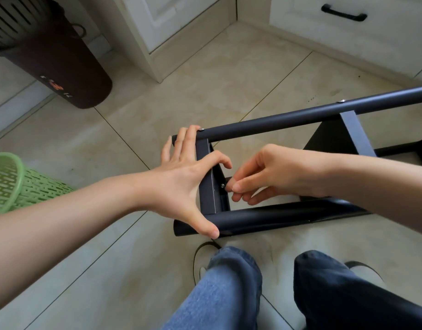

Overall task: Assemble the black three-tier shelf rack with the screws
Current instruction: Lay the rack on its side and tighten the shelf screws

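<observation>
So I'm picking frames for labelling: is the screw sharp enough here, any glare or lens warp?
Head view: the screw reads as a small bright dot, edges soft, beside the right hand fingers; soft daylight, no harsh glare; wide-angle bend shows in the floor tile lines.

Nothing legible anywhere; the dark bin (62,67) bears only a blurred orange-and-white mark

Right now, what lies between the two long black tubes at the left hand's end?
Head view: the shelf's end plate spans between the tubes, braced by the left hand; the right hand pinches a screw there.
</observation>
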A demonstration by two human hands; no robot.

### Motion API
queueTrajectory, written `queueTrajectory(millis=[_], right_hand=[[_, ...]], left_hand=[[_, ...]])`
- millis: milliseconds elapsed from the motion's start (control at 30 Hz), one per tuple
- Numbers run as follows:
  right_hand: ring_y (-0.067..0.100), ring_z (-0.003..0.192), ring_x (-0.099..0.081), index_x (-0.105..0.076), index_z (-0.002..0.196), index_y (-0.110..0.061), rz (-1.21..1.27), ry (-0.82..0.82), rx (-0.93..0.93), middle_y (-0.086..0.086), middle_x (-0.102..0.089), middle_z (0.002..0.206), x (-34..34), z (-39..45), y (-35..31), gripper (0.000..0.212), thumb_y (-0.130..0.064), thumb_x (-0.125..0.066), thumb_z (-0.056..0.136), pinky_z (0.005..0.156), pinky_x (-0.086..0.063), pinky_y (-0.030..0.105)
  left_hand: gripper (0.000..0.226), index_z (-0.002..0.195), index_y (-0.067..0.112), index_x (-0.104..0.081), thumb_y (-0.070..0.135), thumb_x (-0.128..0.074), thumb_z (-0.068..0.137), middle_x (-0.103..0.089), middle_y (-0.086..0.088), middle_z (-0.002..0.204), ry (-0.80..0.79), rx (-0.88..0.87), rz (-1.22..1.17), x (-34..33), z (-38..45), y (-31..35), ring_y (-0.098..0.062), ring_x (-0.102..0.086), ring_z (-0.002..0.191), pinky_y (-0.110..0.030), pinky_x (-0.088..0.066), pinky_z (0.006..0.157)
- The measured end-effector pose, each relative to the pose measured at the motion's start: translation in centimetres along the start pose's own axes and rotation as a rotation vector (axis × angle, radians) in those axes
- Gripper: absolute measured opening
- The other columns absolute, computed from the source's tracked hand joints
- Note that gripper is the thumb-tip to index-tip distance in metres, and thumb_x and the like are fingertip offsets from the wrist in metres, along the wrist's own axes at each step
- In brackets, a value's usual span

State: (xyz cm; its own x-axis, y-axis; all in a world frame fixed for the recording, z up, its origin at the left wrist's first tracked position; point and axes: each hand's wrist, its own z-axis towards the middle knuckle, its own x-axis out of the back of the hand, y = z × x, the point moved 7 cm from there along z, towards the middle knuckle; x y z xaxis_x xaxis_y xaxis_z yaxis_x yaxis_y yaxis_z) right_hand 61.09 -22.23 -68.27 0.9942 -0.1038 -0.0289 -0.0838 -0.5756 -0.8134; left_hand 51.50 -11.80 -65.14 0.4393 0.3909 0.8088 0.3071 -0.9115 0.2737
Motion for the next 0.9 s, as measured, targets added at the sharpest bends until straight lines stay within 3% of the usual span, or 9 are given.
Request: queueTrajectory(millis=[133, 267, 433, 633, 800, 900], right_hand=[[0.014, 0.078, -0.071, -0.075, 0.098, -0.004, 0.011, -0.087, -0.021, 0.013, -0.076, 0.091, 0.1, 0.2, 1.0, 0.013, -0.007, -0.072, 0.086, 0.075, -0.060, 0.024], [0.012, 0.075, -0.070, -0.072, 0.096, -0.002, -0.050, -0.112, -0.002, 0.014, -0.076, 0.090, 0.1, 0.7, 1.1, 0.012, -0.007, -0.073, 0.086, 0.071, -0.058, 0.022], [0.007, 0.071, -0.067, -0.075, 0.087, -0.011, -0.064, -0.141, 0.002, 0.005, -0.074, 0.081, -1.1, 1.8, 1.0, 0.005, -0.012, -0.077, 0.083, 0.075, -0.059, 0.023], [0.013, 0.067, -0.061, -0.069, 0.086, -0.007, 0.063, -0.224, -0.069, 0.006, -0.068, 0.075, -2.8, 2.5, 2.0, 0.005, -0.011, -0.072, 0.087, 0.069, -0.055, 0.023], [0.009, 0.061, -0.061, -0.065, 0.076, -0.009, 0.193, -0.310, -0.068, 0.003, -0.067, 0.071, -4.1, 3.0, 2.0, 0.016, -0.007, -0.065, 0.092, 0.062, -0.053, 0.019], [0.008, 0.059, -0.061, -0.066, 0.074, -0.010, 0.240, -0.349, -0.072, 0.002, -0.067, 0.070, -4.2, 3.0, 2.0, 0.020, -0.005, -0.063, 0.093, 0.060, -0.052, 0.017]], left_hand=[[0.111, 0.131, 0.055, -0.021, 0.085, -0.063, 0.033, 0.029, -0.015, 0.158, -0.021, -0.003, 0.006, 0.2, 0.2, 0.2, -0.026, 0.048, 0.138, -0.056, 0.017, 0.118], [0.109, 0.129, 0.057, -0.021, 0.082, -0.066, 0.033, 0.035, -0.003, 0.155, -0.045, -0.025, -0.018, 0.3, 0.3, 0.5, -0.022, 0.049, 0.137, -0.046, 0.023, 0.117], [0.109, 0.128, 0.058, -0.019, 0.082, -0.064, 0.032, 0.034, 0.002, 0.154, -0.056, -0.053, 0.010, 0.5, 0.6, 0.8, -0.018, 0.047, 0.137, -0.048, 0.019, 0.119], [0.113, 0.131, 0.058, -0.015, 0.083, -0.064, 0.033, 0.029, -0.003, 0.156, -0.047, -0.066, 0.048, 0.8, 0.6, 1.0, -0.022, 0.043, 0.141, -0.053, 0.011, 0.121], [0.112, 0.131, 0.059, -0.018, 0.078, -0.072, 0.035, 0.026, 0.012, 0.151, -0.021, -0.108, 0.043, 0.8, 0.5, 1.1, -0.010, 0.048, 0.135, -0.036, 0.022, 0.114], [0.110, 0.130, 0.059, -0.018, 0.080, -0.068, 0.034, 0.026, 0.014, 0.150, -0.019, -0.112, 0.050, 0.9, 0.6, 1.3, -0.010, 0.048, 0.136, -0.035, 0.022, 0.113]])
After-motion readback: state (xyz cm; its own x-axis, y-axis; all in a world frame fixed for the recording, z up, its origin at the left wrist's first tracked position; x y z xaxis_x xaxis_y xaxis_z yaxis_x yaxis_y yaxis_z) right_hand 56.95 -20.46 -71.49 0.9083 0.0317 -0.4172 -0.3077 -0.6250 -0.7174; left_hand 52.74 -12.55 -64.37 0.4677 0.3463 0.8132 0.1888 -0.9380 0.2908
